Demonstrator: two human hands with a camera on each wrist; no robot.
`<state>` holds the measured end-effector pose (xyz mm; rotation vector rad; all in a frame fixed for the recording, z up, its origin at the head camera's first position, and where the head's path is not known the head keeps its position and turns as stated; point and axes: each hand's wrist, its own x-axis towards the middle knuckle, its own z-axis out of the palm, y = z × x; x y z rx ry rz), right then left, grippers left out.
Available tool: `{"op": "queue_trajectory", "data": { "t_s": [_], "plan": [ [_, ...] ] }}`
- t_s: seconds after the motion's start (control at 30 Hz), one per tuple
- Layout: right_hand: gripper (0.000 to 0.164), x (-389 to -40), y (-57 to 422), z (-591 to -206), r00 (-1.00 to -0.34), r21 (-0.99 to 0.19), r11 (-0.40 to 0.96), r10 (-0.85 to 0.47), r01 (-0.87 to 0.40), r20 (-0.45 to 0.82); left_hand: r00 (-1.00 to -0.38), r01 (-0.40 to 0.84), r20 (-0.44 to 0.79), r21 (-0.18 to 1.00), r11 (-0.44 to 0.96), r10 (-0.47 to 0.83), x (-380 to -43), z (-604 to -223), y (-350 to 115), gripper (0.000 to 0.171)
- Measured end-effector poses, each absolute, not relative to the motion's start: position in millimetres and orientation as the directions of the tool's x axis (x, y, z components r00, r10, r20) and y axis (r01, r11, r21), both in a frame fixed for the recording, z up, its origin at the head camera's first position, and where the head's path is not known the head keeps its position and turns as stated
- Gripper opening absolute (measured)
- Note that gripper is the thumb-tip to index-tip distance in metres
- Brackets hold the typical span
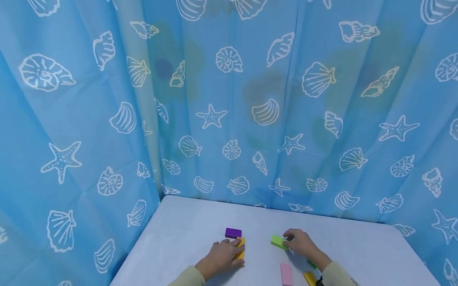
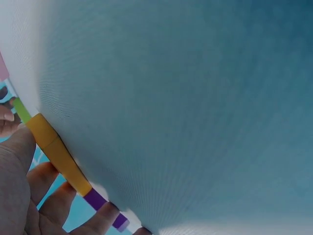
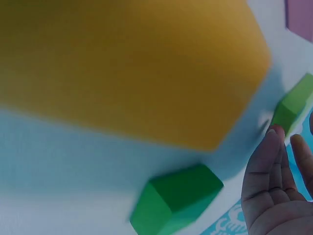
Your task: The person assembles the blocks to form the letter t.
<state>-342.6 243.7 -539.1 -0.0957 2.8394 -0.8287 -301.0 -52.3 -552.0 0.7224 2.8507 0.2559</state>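
Observation:
My left hand [image 1: 222,256] holds an orange-yellow block [image 1: 240,251], its thumb at the near end and fingers along the side. The block's far end meets a purple block [image 1: 233,233], which lies crosswise; in the left wrist view a fingertip rests by the purple block [image 2: 95,199]. To the right, my right hand [image 1: 300,243] pinches the near end of a light green block [image 1: 278,242] between thumb and finger. In the right wrist view, the light green block [image 3: 292,103] shows just beyond the fingertips.
A pink block [image 1: 286,274] lies on the white table [image 1: 193,222] between the arms. A yellow block [image 1: 310,278] and a dark green block [image 1: 312,263] sit beside the right forearm, partly hidden. Blue shell-patterned curtains [image 1: 247,151] hang behind and to the left.

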Motion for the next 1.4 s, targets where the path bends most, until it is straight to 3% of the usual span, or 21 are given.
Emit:
{"op": "queue_trajectory", "data": {
  "t_s": [0.67, 1.4],
  "plan": [
    [0.03, -342.2, 246.8, -543.0, -0.981, -0.525, 0.851, -0.092, 0.01, -0.168, -0.865, 0.441, -0.152, 0.22, 0.87, 0.478, -297.1, -552.8, -48.9, 0.055],
    [0.032, -352.9, 234.8, -550.8, -0.966, -0.642, 0.76, -0.076, 0.103, -0.246, -0.869, 0.458, -0.117, 0.184, 0.87, 0.482, -297.9, -559.7, -52.3, 0.054]
  ]
}}
